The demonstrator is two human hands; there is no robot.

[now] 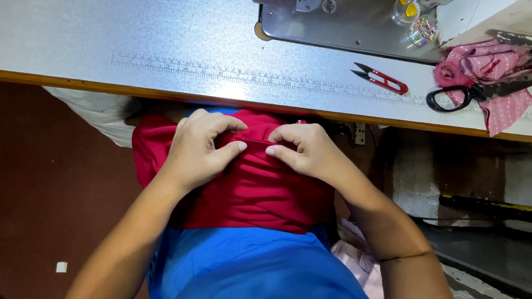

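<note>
The grey bench [98, 29] carries black scissors [466, 94] and small red snips [382, 79]. Below its edge, on the lap, lies red fabric [257, 187]. The left hand [200, 147] and right hand [307, 149] both pinch its folded edge.

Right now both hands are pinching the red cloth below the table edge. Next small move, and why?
Probably lift the red cloth onto the table toward the sewing machine plate. The left hand and right hand each pinch a folded edge between thumb and fingers, thumbs nearly meeting, so the fold looks set. It sits in the lap, below the table edge, and the surface ahead of it is bare.
</note>
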